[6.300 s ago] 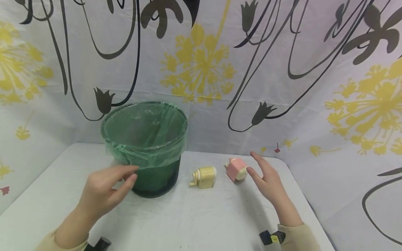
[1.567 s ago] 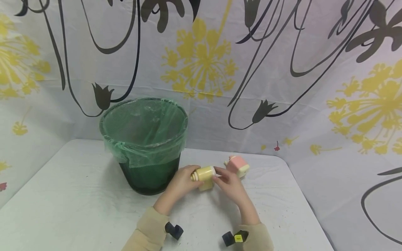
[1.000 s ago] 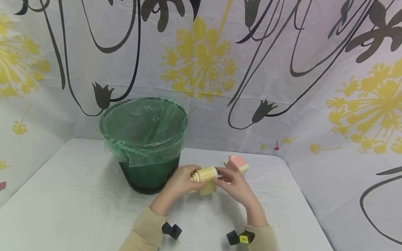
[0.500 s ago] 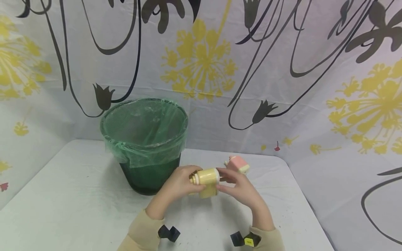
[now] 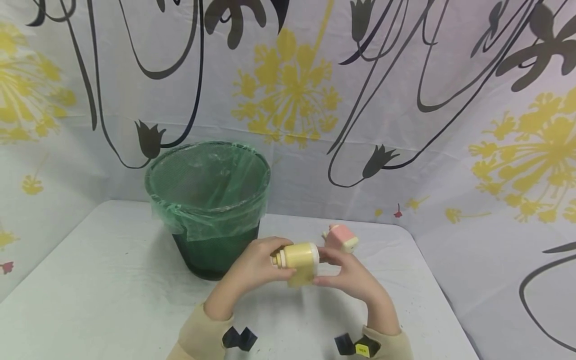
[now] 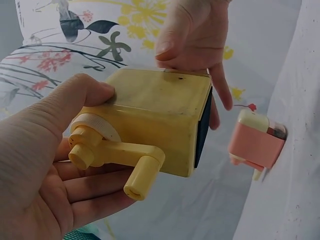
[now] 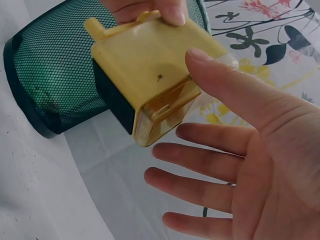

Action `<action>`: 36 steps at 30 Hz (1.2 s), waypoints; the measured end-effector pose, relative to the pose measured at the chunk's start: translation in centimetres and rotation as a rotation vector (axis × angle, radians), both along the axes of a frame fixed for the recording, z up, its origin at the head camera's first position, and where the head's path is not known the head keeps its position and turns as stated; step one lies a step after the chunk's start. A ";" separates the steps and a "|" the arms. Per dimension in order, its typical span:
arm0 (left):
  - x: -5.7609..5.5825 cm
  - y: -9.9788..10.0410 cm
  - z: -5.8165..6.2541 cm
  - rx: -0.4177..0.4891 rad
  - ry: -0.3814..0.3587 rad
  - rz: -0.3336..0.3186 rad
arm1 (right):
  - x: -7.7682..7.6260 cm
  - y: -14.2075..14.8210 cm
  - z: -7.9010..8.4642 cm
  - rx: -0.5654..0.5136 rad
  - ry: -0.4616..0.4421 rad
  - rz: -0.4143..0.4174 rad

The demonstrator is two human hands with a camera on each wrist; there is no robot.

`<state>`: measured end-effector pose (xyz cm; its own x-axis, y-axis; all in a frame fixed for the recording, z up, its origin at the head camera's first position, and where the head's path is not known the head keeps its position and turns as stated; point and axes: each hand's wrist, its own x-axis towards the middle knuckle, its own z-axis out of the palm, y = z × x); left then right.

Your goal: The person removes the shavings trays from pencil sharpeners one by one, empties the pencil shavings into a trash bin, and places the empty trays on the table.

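Note:
A yellow crank pencil sharpener [image 5: 300, 256] is raised in front of the bin, tilted, its dark base showing in both wrist views. My left hand [image 5: 251, 268] grips it at the crank end, thumb on top and fingers underneath; the crank handle [image 6: 142, 177] faces my left palm. At the other end, the clear shavings drawer [image 7: 167, 112] points toward my right hand [image 5: 353, 279]. The right thumb [image 7: 225, 82] lies right at the sharpener's edge, while the other right fingers are extended and spread, apart from it. A pink sharpener [image 5: 342, 237] stands on the table behind the right hand.
A green mesh bin [image 5: 216, 252] with a translucent green liner stands to the left, just behind my left hand. The white-covered table [image 5: 112, 300] ends at a patterned cloth backdrop [image 5: 297, 180]. Dark wrist cameras sit at both sleeves.
Both hands came in from the sides to the yellow sharpener, which left the table. Over the last second it shifts slightly right and toward me, and the right hand draws a little rightward. The pink sharpener stays.

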<state>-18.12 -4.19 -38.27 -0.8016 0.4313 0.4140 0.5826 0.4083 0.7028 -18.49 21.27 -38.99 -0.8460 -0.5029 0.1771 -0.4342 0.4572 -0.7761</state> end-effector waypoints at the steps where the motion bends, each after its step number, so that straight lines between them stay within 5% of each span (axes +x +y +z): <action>1: 0.1 0.0 0.1 0.001 0.006 -0.004 | 0.0 0.0 0.1 0.002 -0.001 0.006; 11: 1.0 -0.4 1.1 0.020 0.077 -0.048 | 0.8 0.1 0.8 0.018 0.019 0.036; 36: 2.8 -1.2 3.0 0.112 0.165 -0.117 | 3.0 -1.3 2.9 -0.112 0.263 -0.005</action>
<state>-15.34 -5.35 -35.28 -0.6664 0.4612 0.5858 0.7322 0.2564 0.6310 -15.49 19.95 -36.05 -0.7662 -0.4638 0.4448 -0.6251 0.3774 -0.6833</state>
